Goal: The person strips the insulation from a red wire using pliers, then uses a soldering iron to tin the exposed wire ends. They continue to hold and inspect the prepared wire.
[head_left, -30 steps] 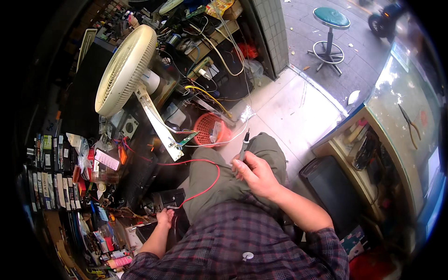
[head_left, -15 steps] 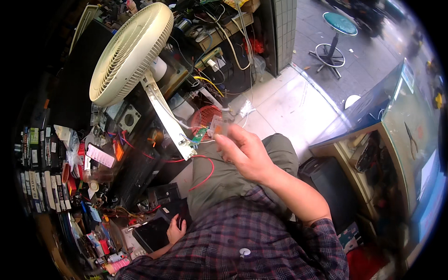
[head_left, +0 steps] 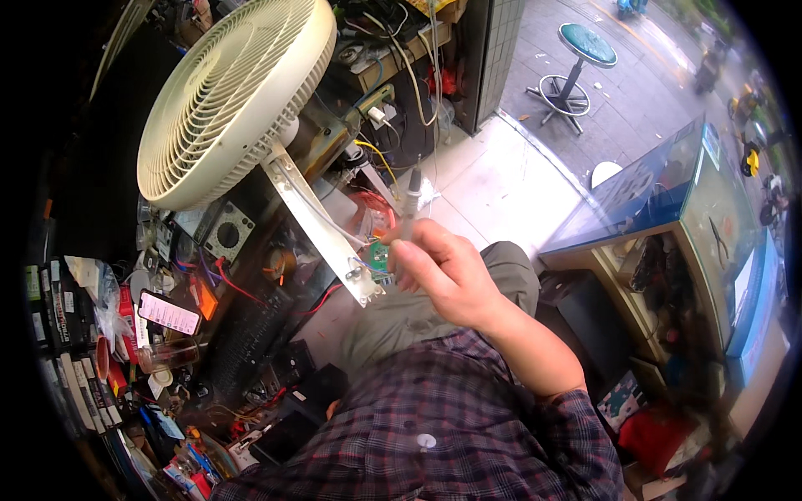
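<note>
Pen-shaped tool (head_left: 413,190), in the head view, is pinched in the right hand (head_left: 447,271), its tip pointing away; a green circuit board (head_left: 380,256) sits just left. The left hand (head_left: 332,409) is mostly hidden, its grip impossible to tell.

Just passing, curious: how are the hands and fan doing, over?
Right hand gripping pen-like tool, tip up. Left hand mostly hidden. Green circuit board beside fan post end, partly covered.
</note>
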The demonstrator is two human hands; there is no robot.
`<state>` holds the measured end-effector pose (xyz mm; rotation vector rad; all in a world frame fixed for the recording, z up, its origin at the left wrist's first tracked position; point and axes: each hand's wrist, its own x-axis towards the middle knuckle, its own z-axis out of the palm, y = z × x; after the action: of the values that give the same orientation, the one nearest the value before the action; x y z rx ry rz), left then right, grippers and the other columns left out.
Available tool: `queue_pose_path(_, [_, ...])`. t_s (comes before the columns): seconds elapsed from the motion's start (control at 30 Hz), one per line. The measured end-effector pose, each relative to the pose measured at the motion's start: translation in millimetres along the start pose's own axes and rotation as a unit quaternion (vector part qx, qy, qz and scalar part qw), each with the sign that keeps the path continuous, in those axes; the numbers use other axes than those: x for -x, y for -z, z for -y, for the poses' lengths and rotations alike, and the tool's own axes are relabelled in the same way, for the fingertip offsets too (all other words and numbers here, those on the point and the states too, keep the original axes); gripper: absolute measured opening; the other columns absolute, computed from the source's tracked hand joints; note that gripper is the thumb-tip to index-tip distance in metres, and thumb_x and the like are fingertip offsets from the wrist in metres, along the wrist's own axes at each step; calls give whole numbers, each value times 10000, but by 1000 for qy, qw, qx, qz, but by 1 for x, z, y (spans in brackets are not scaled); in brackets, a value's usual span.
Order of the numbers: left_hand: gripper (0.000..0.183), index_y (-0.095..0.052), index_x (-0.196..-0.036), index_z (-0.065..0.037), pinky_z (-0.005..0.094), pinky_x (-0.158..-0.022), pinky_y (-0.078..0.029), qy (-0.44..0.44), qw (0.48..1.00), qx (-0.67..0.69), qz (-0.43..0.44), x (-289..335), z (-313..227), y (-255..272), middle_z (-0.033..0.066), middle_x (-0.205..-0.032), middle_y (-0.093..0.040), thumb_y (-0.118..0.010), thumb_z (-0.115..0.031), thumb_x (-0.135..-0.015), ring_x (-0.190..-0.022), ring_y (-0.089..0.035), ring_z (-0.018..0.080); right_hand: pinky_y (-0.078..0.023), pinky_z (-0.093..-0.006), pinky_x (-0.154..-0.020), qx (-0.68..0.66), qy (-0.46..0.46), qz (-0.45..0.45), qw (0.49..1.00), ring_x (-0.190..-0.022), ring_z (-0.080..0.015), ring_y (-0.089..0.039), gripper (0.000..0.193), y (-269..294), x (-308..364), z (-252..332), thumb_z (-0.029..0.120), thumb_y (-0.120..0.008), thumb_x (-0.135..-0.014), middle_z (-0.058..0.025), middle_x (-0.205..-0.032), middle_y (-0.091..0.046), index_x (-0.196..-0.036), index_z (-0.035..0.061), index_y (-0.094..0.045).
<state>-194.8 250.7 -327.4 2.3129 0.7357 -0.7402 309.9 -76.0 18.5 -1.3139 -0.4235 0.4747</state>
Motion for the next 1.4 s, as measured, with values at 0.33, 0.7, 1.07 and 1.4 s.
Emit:
queue_pose_path(0.33, [574, -540, -1579, -122, 468, -1231, -415, 79, 995, -11, 61, 38, -15, 18, 222, -1610, -475, -675, -242, -1035, -1457, -508, 425, -560, -279, -723, -9, -10, -34, 999, -791, -93, -662, 334, -7, -39, 25, 289, -618, -1143, -25, -943, -721, -1254, -13, -710])
queue_pose_path(0.7, [562, -538, -1581, -111, 466, -1237, -409, 129, 986, 45, 99, 73, -71, 27, 234, -1604, -477, -660, -244, -1048, -1460, -499, 432, -578, -286, -838, 197, -31, -33, 979, -898, -126, -702, 317, -15, -90, 56, 220, -591, -1151, -63, -1058, -743, -1337, -16, -691])
queue_pose_path(1.07, [551, -537, -1582, -99, 464, -1244, -403, 131, 987, 88, 29, 88, -135, 61, 246, -1597, -479, -645, -246, -1062, -1463, -491, 439, -545, -342, -761, 262, -134, -16, 956, -813, -190, -679, 220, -16, -122, 101, 158, -674, -1089, -89, -911, -681, -1215, -21, -701])
queue_pose_path(1.4, [186, -752, -1196, -23, 393, -823, -583, -118, 952, 223, -171, 62, -351, 311, 144, -1050, -739, -686, -123, -1054, -919, -724, 313, -576, -516, -802, 566, -97, 191, 796, -931, -432, -711, 169, 25, -134, 145, 167, -699, -1017, -198, -1031, -700, -1075, 8, -687])
